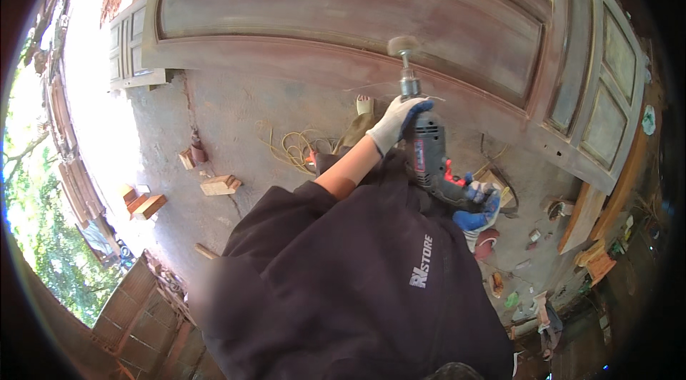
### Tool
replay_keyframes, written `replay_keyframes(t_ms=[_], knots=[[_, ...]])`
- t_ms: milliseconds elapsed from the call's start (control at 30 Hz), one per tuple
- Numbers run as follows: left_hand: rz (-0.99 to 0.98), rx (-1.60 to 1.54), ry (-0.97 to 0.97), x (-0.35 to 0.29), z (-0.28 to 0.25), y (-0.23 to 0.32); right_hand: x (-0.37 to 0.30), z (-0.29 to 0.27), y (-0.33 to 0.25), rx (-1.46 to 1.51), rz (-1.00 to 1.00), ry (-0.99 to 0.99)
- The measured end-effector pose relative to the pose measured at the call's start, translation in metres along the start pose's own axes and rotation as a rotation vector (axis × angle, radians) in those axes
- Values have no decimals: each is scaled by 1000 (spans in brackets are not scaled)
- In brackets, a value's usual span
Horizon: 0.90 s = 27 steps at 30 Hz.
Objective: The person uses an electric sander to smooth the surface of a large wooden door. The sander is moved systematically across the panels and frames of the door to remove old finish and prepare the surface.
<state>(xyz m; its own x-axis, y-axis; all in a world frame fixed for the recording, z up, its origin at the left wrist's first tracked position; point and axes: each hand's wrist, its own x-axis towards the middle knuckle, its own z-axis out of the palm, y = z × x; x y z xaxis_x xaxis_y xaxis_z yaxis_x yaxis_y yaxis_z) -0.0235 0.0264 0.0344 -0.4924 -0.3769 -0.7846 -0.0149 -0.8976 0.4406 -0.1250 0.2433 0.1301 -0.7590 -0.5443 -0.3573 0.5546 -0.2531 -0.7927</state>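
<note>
A dark grey power drill (430, 148) points away from me, with a shaft and a round, tan brush-like wheel (404, 44) in its chuck. The wheel looks blurred. It is at the near edge of a large panelled wooden door (300, 1); I cannot tell whether it touches the wood. My left hand (397, 123), in a white glove with blue on the palm side, is wrapped round the drill's front, just behind the chuck. Around the rear handle is my right hand (480, 214), in a blue-coated glove, its fingers partly hidden.
Yellow cord (296, 148) lies coiled on the concrete floor near my foot (364, 105). Wood blocks (221, 184) are scattered to the left. A smaller panelled piece (128, 44) stands at the far left. Planks (582, 219) and debris (511, 300) lie at the right.
</note>
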Motion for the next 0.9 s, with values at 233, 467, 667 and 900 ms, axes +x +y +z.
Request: replay_keyframes(t_ms=[233, 467, 667, 900], knots=[[75, -24, 144, 1, -98, 7, -18, 35, 83, 35, 109, -39], [60, -4, 61, 10, -84, -8, -37, 34, 84, 55, 49, 118], [74, 271, 34, 54, -7, -81, -39, -41, 44, 255, -42, 316], [44, 610, -38, 65, 132, -123, -19, -142, -13, 230, -177, 275]])
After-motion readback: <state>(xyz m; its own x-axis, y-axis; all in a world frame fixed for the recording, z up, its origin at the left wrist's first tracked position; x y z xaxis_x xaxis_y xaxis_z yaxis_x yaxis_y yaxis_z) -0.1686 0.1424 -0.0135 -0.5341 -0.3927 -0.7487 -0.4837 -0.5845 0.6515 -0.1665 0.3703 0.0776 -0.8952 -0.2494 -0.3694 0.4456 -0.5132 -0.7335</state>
